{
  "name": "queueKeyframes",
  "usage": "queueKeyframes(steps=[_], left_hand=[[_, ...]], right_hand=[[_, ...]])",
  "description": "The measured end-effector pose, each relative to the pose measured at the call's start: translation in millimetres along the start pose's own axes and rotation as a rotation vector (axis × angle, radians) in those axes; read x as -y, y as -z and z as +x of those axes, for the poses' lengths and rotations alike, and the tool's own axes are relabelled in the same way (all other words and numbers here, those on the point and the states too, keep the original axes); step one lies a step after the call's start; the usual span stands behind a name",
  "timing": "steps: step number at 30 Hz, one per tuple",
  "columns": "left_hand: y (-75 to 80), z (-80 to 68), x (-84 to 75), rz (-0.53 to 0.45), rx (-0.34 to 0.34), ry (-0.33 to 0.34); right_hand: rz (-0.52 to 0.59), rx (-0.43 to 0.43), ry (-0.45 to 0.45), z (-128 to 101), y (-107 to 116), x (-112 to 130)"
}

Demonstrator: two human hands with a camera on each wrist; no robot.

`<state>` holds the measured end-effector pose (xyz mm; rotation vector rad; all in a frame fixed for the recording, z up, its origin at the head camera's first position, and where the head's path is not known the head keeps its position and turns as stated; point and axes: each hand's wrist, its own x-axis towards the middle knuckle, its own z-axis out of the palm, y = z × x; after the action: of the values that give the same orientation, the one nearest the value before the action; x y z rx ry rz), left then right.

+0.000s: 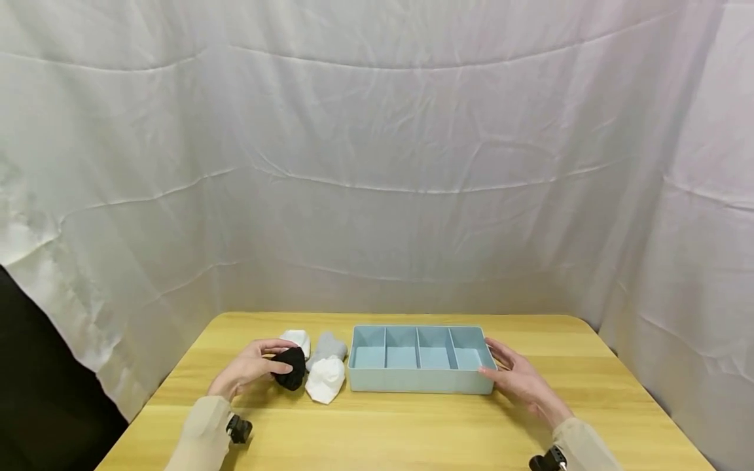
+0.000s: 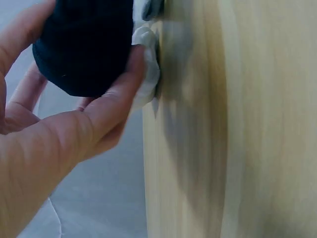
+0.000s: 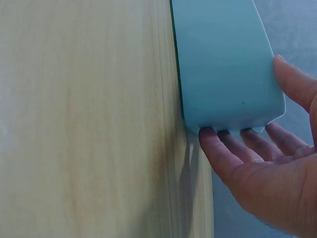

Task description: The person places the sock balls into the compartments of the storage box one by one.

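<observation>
My left hand grips a rolled black sock at the table's left, thumb and fingers curled round the black sock. Touching it on the right is a white sock roll, whose edge shows behind my thumb. A grey roll and a second white roll lie just behind. A light blue tray with several empty compartments sits mid-table. My right hand rests against its right end with straight fingers touching the tray wall.
The wooden table has rounded corners and bare wood in front of the tray and to the right. A white cloth backdrop hangs behind and along both sides. The table's left edge drops to a dark gap.
</observation>
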<state>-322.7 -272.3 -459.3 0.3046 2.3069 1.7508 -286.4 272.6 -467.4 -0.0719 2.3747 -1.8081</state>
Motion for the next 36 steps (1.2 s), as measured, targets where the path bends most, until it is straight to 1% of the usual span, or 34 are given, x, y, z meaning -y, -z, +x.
queueKeyframes(steps=[5, 10, 13, 16, 21, 23, 26, 30, 34, 36], left_hand=[[-0.5, -0.2, -3.0, -0.016, -0.059, -0.01], [-6.9, 5.4, -6.6, -0.04, -0.11, -0.015], [-9.8, 8.7, -8.4, -0.061, -0.127, -0.027], [-10.3, 11.6, -6.8, -0.075, -0.12, -0.045], [-12.4, 15.8, -5.2, -0.14, -0.075, -0.091], [-14.8, 17.2, -6.3, -0.145, -0.072, -0.102], [-19.3, 19.2, -7.3, -0.118, -0.086, -0.104], [-26.1, 21.6, -7.5, -0.085, -0.141, -0.107], [-34.0, 28.8, -8.6, -0.101, -0.17, -0.144], [-37.7, 32.7, -10.0, -0.12, -0.171, -0.154]], right_hand=[[0.025, 0.008, -0.007, -1, -2, 0], [0.032, 0.012, -0.01, -3, 0, 0], [0.028, 0.016, -0.006, -2, 1, 1], [0.018, 0.015, -0.004, -1, 0, 2], [0.028, 0.018, -0.004, 1, -1, 1], [0.026, 0.022, -0.002, 1, -1, 2], [0.027, 0.023, -0.003, 0, -1, 1], [0.026, 0.031, -0.012, -1, -2, 1], [0.034, 0.023, -0.011, -1, -3, 1], [0.029, 0.018, -0.005, 0, -3, 1]])
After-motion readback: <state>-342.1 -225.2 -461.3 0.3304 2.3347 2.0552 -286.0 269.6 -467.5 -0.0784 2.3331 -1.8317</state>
